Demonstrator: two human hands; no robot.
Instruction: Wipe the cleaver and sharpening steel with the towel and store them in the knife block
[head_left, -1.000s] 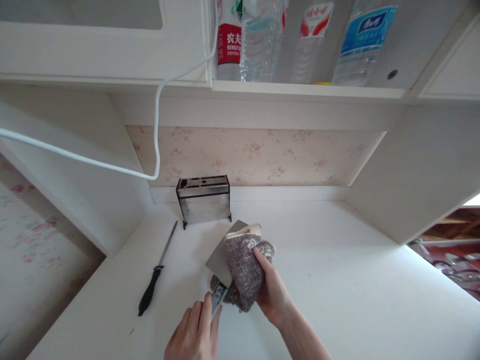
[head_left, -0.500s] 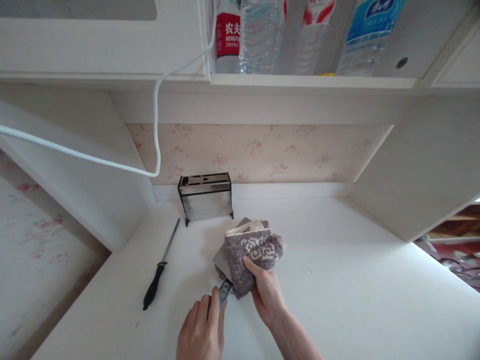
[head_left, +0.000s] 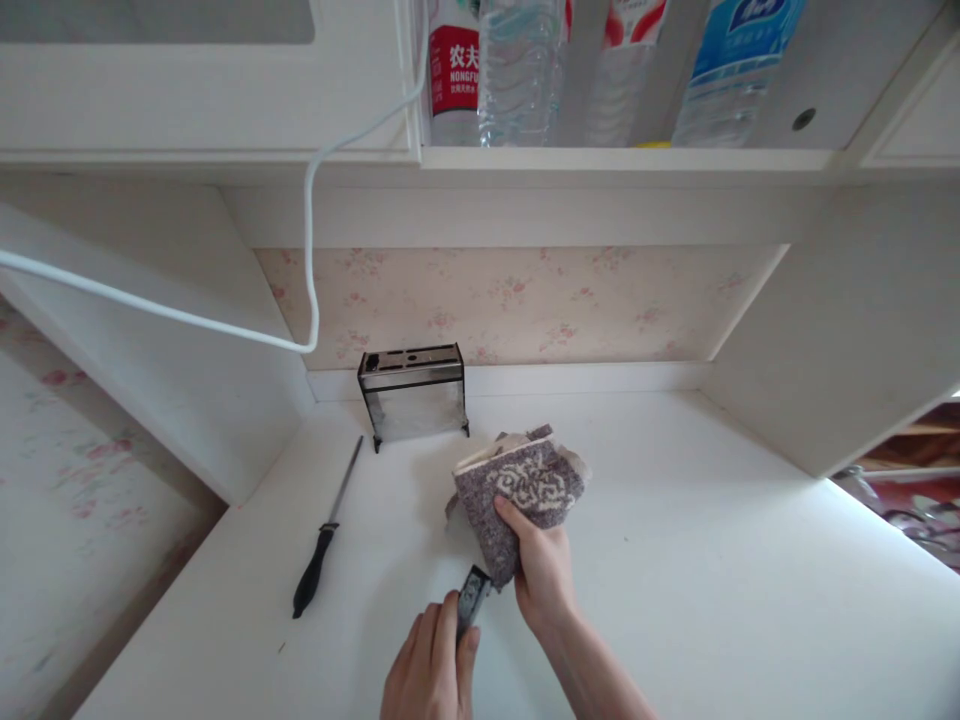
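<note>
cloth [head_left: 521, 490] is pinched in the slanted right hand [head_left: 545, 575]; the curled left hand [head_left: 435, 655] clasps a handle [head_left: 472, 598].

The left hand [head_left: 431, 660] has slid to the right, and the knife handle [head_left: 472, 603] in its grip has gone along with it. A second ago, the wide gray blade [head_left: 466, 537] stuck out past the cloth [head_left: 484, 500]. Now the cloth hides most of it, and only a pale bit shows, hard to see. The cloth has turned and spread out, so its curly white pattern [head_left: 536, 482] faces up much more. The right hand's [head_left: 544, 565] thumb has gone from the cloth's right side onto its front. Less of the bottles [head_left: 521, 80] shows up top.
</note>
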